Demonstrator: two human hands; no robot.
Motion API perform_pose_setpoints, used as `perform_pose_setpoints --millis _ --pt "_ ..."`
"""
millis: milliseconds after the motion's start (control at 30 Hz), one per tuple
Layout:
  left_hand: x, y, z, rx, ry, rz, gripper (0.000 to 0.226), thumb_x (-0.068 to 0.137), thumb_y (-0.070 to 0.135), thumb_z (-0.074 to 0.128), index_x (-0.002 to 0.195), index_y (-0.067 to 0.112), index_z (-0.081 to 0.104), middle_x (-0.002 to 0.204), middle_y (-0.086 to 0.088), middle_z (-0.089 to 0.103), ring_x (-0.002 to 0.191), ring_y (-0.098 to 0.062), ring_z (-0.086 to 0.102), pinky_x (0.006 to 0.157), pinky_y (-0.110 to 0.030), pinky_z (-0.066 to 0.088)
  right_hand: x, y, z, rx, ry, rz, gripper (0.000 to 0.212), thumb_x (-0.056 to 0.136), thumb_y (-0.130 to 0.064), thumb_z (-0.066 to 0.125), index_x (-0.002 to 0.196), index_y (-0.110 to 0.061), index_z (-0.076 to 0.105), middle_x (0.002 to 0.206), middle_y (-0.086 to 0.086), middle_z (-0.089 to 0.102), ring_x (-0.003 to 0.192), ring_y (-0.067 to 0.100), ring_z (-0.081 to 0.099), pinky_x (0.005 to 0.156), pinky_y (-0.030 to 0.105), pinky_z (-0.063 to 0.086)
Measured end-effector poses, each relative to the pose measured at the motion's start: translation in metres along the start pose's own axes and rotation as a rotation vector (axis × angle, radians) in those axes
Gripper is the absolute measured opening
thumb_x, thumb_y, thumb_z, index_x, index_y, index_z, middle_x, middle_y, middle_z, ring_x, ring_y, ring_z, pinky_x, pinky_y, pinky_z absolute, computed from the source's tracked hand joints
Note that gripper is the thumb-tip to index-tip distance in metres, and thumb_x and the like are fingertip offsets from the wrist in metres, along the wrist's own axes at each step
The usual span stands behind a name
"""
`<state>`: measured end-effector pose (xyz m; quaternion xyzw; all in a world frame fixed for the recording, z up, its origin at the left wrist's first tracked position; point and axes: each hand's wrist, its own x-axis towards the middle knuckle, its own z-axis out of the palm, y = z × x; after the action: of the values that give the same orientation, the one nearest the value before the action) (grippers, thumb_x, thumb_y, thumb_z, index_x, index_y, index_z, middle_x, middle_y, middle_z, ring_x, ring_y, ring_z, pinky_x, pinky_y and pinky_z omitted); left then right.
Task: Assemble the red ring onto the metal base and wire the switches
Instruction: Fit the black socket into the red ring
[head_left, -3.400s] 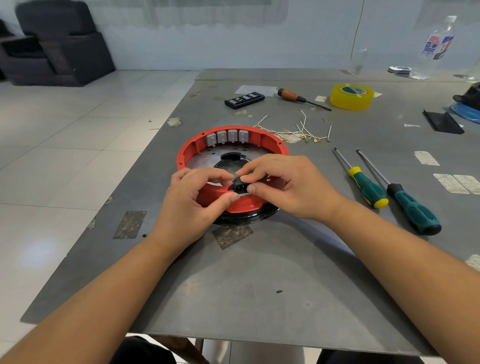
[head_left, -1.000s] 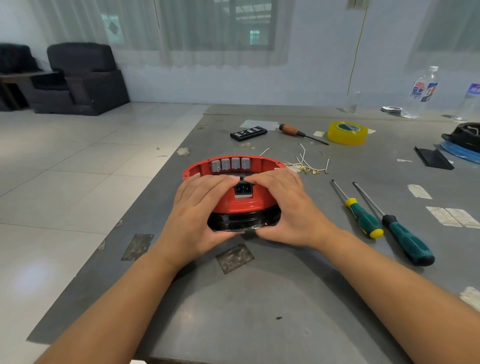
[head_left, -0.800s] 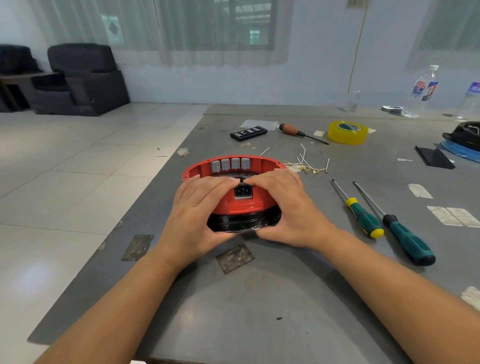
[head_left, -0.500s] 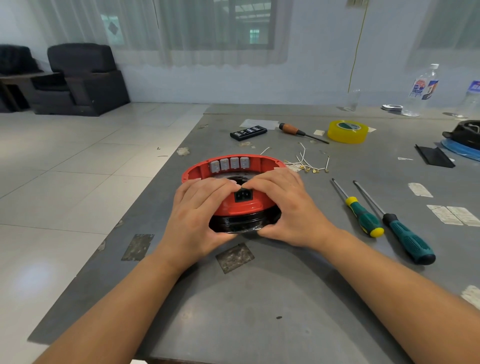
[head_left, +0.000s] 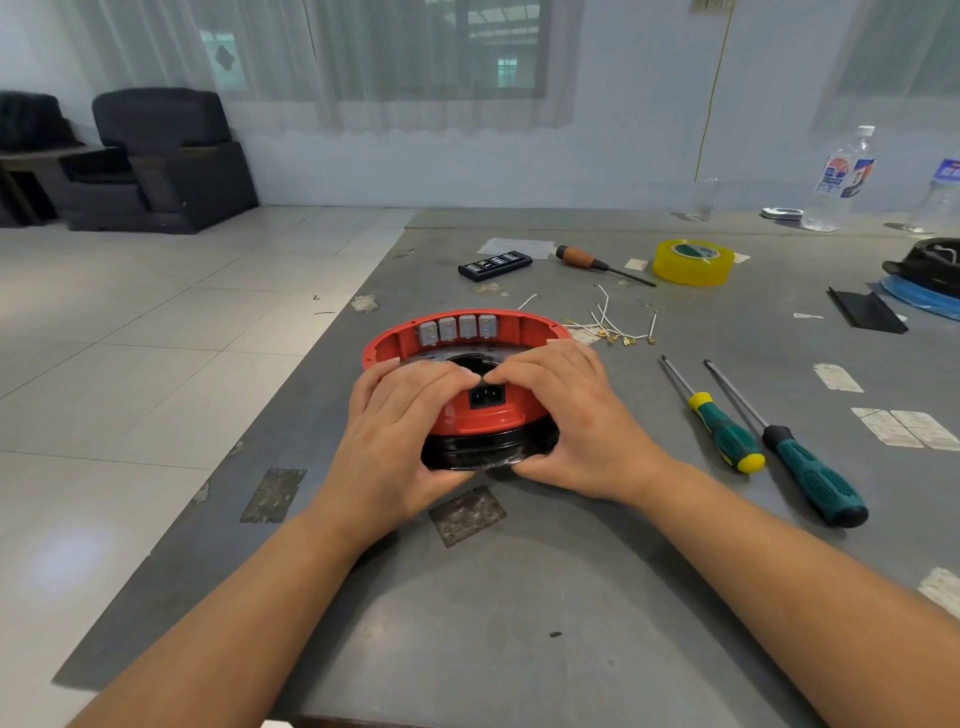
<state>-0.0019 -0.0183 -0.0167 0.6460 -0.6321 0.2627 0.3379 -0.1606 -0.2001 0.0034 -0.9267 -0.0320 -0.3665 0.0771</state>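
Note:
A red ring sits on a black metal base in the middle of the grey table. Several grey switches line the ring's far inner wall. A black power socket is set in the ring's near wall. My left hand grips the ring's near left side, fingers curled over its rim and thumb under the base. My right hand grips the near right side the same way. Both sets of fingertips meet just above the socket. Loose white wires with brass terminals lie behind the ring on the right.
Two green-handled screwdrivers lie to the right. Farther back are a wooden-handled screwdriver, a yellow tape roll, a black bit case and bottles. The table's left edge drops to a tiled floor.
Early on both hands pinched the black socket above the ring's near wall. Now it sits in the wall and both hands clasp the ring and base; fingertips crept closer above the socket.

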Motion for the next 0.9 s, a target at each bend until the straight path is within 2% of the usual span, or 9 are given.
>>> perform_pose_setpoints --millis 167,267,400,467,600,667,733,833,900 --pt "0.002 0.000 -0.003 -0.013 0.003 -0.033 0.068 0.085 0.055 0.075 0.141 0.024 0.052 0.141 0.003 0.060 0.137 -0.020 0.053 0.118 -0.055 0.032 0.003 -0.002 0.003 0.010 0.014 0.016 0.069 0.075 -0.043 0.081 0.135 -0.031 0.051 0.127 -0.009 0.057 0.126 0.016 0.051 0.117 0.046 0.028" --pt "0.001 0.000 -0.003 -0.014 0.005 -0.023 0.067 0.085 0.055 0.074 0.141 0.024 0.052 0.141 0.003 0.059 0.138 -0.019 0.052 0.121 -0.054 0.030 0.002 -0.004 0.002 -0.005 -0.004 0.013 0.069 0.076 -0.045 0.081 0.136 -0.030 0.050 0.129 -0.010 0.056 0.128 0.016 0.050 0.118 0.045 0.027" --pt "-0.001 -0.001 -0.002 0.008 -0.035 0.009 0.076 0.084 0.068 0.070 0.142 0.024 0.049 0.142 0.003 0.056 0.141 -0.017 0.048 0.126 -0.047 0.020 -0.004 -0.002 -0.005 -0.033 -0.097 0.031 0.088 0.073 -0.068 0.077 0.142 -0.026 0.042 0.138 -0.008 0.051 0.134 0.014 0.045 0.120 0.040 0.025" --pt "-0.004 -0.003 -0.003 0.024 -0.064 0.025 0.082 0.079 0.070 0.073 0.143 0.023 0.048 0.138 0.000 0.056 0.137 -0.021 0.050 0.126 -0.047 0.021 -0.006 0.001 -0.010 -0.007 -0.130 0.051 0.092 0.073 -0.076 0.073 0.143 -0.025 0.042 0.142 -0.009 0.048 0.137 0.010 0.042 0.120 0.035 0.024" --pt "-0.008 -0.006 -0.006 0.031 -0.105 0.015 0.088 0.073 0.071 0.076 0.140 0.023 0.048 0.129 -0.007 0.057 0.126 -0.032 0.054 0.119 -0.056 0.031 -0.010 0.011 -0.016 0.018 -0.081 0.082 0.060 0.091 -0.062 0.061 0.136 -0.022 0.054 0.140 -0.007 0.052 0.141 0.011 0.040 0.122 0.042 0.023" --pt "-0.008 -0.004 -0.008 0.018 -0.125 -0.008 0.087 0.073 0.074 0.074 0.139 0.023 0.047 0.126 -0.007 0.057 0.123 -0.032 0.053 0.118 -0.057 0.032 -0.011 0.018 -0.016 -0.003 -0.080 0.102 0.047 0.092 -0.057 0.061 0.124 -0.023 0.062 0.129 -0.007 0.060 0.135 0.011 0.047 0.122 0.043 0.025" --pt "-0.009 0.000 -0.009 -0.019 -0.142 -0.031 0.081 0.077 0.073 0.071 0.137 0.024 0.047 0.124 -0.003 0.055 0.122 -0.029 0.053 0.122 -0.055 0.029 -0.012 0.019 -0.013 -0.001 -0.076 0.105 0.042 0.089 -0.057 0.066 0.113 -0.023 0.066 0.114 -0.006 0.063 0.119 0.013 0.055 0.112 0.045 0.035" --pt "-0.011 0.003 -0.011 -0.140 -0.120 -0.123 0.056 0.091 0.061 0.061 0.134 0.026 0.049 0.118 0.004 0.053 0.119 -0.017 0.048 0.122 -0.051 0.029 -0.013 0.012 -0.009 -0.027 -0.048 0.067 0.042 0.085 -0.060 0.072 0.102 -0.021 0.070 0.096 -0.006 0.061 0.097 0.016 0.057 0.096 0.042 0.044" --pt "-0.010 0.002 -0.012 -0.187 -0.095 -0.179 0.038 0.099 0.049 0.051 0.124 0.021 0.060 0.108 0.004 0.056 0.113 -0.016 0.050 0.123 -0.052 0.028 -0.012 0.001 -0.008 -0.070 -0.041 0.034 0.045 0.083 -0.064 0.072 0.097 -0.022 0.072 0.090 -0.005 0.060 0.087 0.018 0.056 0.085 0.040 0.045"
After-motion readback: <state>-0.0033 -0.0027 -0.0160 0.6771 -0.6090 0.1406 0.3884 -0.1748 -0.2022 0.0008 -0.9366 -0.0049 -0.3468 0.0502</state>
